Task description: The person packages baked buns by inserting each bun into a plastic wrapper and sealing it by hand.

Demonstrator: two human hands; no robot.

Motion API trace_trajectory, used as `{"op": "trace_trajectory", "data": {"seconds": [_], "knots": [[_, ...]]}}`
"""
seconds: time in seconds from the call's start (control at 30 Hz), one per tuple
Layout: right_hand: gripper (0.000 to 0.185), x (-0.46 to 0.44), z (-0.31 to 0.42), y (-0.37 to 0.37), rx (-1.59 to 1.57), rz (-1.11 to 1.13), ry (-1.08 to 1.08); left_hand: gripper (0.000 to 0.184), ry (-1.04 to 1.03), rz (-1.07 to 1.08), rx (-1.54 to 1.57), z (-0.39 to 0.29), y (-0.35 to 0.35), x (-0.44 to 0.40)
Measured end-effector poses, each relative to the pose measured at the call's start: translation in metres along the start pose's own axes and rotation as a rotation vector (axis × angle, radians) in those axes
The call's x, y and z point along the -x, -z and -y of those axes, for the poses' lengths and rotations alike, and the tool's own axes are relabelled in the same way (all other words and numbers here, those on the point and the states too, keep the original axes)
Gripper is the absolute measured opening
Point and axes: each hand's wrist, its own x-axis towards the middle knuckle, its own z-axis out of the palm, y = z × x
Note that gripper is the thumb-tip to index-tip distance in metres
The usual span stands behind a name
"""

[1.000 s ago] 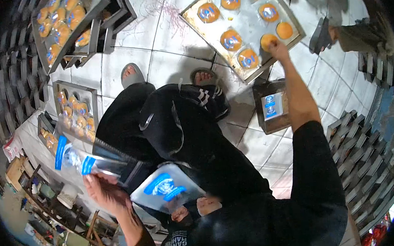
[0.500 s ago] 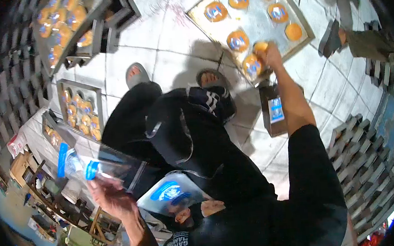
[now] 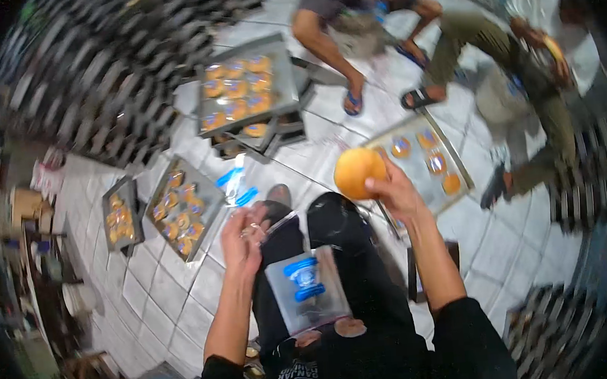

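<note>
Presently, blue-printed bags [image 3: 307, 285] are lying loose on the lap [image 3: 364, 277], risking a slide if it tilts. Beyond, the left hand [image 3: 243, 240] is pinching one clear bag [image 3: 238, 187]; the right hand [image 3: 398, 190] is gripping a bare bun [image 3: 358, 173], which a loosened hold could drop. Farther off, a metal tray [image 3: 417, 170] is bearing wrapped buns [image 3: 436, 163].

We've a person in shorts [image 3: 321, 3] top ctr, person in khaki [image 3: 477, 35] upper R, dk stacks [image 3: 109, 69] upper L.
</note>
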Motion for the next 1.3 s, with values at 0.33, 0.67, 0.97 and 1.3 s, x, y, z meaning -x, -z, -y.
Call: {"op": "trace_trajectory", "data": {"seconds": [0.33,0.67,0.97,1.3], "knots": [[0.046,0.056,-0.026,-0.143,1.187,0.286,1.068,0.027,0.186,0.242,0.167,-0.007,-0.008,0.018],[0.073,0.076,-0.077,-0.22,1.304,0.471,0.823,0.045,0.122,0.366,0.468,-0.006,0.055,0.026],[0.062,0.045,-0.065,-0.222,1.344,0.452,0.846,0.049,-0.13,0.206,0.398,-0.005,0.026,0.053],[0.053,0.016,-0.052,-0.215,1.439,0.412,0.899,0.036,-0.341,0.104,0.464,-0.002,-0.018,0.051]]}}
